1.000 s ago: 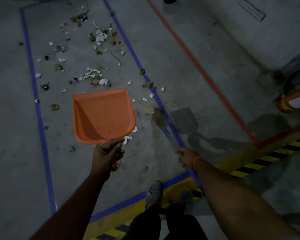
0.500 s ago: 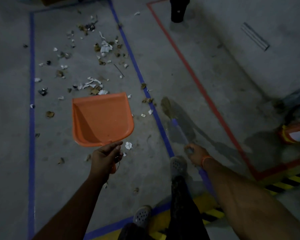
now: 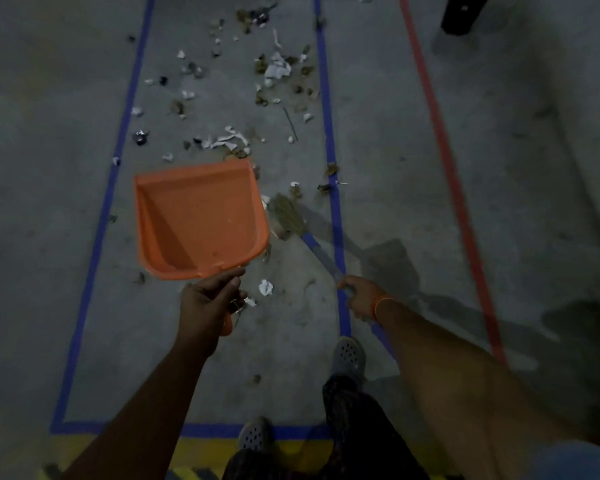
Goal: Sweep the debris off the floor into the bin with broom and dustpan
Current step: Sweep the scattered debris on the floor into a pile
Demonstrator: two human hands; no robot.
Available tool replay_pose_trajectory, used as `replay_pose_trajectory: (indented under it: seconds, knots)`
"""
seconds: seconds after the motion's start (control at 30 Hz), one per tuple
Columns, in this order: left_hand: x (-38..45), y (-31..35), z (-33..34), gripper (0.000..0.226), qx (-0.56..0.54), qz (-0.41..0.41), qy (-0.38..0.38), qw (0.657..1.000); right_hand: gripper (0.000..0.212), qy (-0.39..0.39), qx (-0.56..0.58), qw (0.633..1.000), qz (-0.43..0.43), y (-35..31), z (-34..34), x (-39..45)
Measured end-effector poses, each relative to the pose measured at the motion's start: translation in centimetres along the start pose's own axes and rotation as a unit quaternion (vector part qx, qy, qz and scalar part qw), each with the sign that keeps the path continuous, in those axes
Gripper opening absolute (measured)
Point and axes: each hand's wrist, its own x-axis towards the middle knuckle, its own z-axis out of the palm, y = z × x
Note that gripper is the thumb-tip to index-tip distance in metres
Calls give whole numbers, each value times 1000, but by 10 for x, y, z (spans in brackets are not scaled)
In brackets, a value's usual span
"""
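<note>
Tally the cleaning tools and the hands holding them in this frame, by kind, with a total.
Dustpans: 1, the orange dustpan, held by its handle in the left hand.
Brooms: 1, the broom, its bristles right of the pan, handle gripped by the right hand.
Hands: 2, left and right.
Total: 4.

I see the left hand [image 3: 207, 303] gripping the orange dustpan [image 3: 198, 220] by its handle, pan empty. The right hand [image 3: 359, 296] holds the broom [image 3: 291, 216] (bristles just beside the pan's right edge). Paper scraps and leaves [image 3: 274, 69] lie scattered ahead between blue floor lines [image 3: 328, 133].
</note>
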Motion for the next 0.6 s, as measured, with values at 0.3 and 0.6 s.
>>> replay_pose_trajectory:
  seconds: [0.3,0.6]
  knots:
    - [-51,2,-40,20,-17,-1,66,998,35,-29,-88,993,-75,-28,-18,-29]
    - [-149,-49,-107,21,-46,-9,143,989,38,-51,-153,980,-115,-30,12,-82]
